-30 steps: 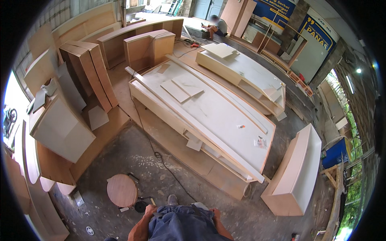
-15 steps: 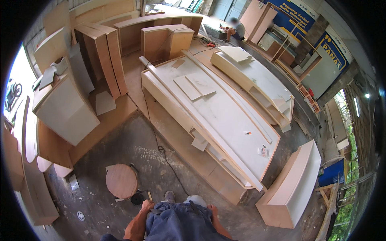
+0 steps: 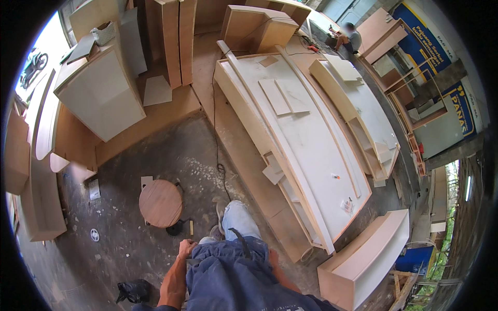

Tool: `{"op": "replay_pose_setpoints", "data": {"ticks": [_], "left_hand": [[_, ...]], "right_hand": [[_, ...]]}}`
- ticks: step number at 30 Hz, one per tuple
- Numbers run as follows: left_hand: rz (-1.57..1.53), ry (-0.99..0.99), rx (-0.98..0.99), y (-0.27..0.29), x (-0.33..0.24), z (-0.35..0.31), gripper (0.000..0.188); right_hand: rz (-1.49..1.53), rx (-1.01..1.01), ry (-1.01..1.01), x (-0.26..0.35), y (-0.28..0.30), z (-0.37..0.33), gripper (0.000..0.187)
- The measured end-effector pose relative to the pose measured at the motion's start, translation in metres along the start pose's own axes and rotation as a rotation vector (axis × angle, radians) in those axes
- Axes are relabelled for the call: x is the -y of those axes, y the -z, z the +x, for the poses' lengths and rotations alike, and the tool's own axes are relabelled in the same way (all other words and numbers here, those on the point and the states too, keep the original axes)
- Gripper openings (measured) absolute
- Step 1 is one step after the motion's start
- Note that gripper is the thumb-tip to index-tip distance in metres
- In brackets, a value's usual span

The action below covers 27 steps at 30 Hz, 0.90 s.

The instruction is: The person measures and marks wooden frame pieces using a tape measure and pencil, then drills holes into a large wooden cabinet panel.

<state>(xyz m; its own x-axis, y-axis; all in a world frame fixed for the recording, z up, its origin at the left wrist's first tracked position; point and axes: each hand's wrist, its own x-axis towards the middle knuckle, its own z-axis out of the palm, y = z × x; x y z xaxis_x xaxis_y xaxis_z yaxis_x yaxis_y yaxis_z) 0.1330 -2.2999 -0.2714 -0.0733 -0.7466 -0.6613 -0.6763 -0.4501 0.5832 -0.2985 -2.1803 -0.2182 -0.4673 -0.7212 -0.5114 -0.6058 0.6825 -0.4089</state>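
My left hand (image 3: 187,248) is at my left hip, beside the hem of my dark blue shirt (image 3: 223,269). Its fingers are curled closed, and whatever they may hold is hidden. On the other side, my right hand (image 3: 273,256) is mostly covered by the shirt, so its fingers do not show. Ahead of my left hand stands a round stool (image 3: 161,203) with a wooden top and dark legs. A small light wooden strip (image 3: 191,227) lies on the floor between the stool and my shoes.
A long curved cabinet (image 3: 321,155) with a white face lies ahead right, loose panels (image 3: 282,97) on it. A pale open box unit (image 3: 363,259) stands at right. A black cable (image 3: 220,168) crosses the floor. A dark bag (image 3: 134,291) lies left. Far back, a person (image 3: 348,39) sits.
My view has shifted, so the cabinets sit farther right and the stool higher. My jeans-clad leg and the dark bag now show. Both hands stay by my hips.
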Motion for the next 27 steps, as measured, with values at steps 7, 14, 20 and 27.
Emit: {"op": "replay_pose_setpoints", "data": {"ticks": [7, 14, 20, 27], "left_hand": [[-0.079, 0.072, -0.082, 0.008, 0.003, 0.019, 0.039], [-0.091, 0.148, -0.074, 0.061, -0.050, 0.084, 0.039], [-0.266, 0.193, -0.119, 0.149, -0.151, 0.167, 0.037], [-0.348, 0.110, -0.233, 0.214, -0.204, 0.269, 0.037]], "right_hand": [[0.073, 0.113, 0.041, 0.090, 0.040, 0.071, 0.047], [0.114, 0.086, 0.058, 0.174, 0.057, 0.207, 0.049], [0.213, 0.119, 0.018, 0.270, 0.054, 0.323, 0.046], [0.180, 0.072, 0.075, 0.350, 0.058, 0.377, 0.033]]}}
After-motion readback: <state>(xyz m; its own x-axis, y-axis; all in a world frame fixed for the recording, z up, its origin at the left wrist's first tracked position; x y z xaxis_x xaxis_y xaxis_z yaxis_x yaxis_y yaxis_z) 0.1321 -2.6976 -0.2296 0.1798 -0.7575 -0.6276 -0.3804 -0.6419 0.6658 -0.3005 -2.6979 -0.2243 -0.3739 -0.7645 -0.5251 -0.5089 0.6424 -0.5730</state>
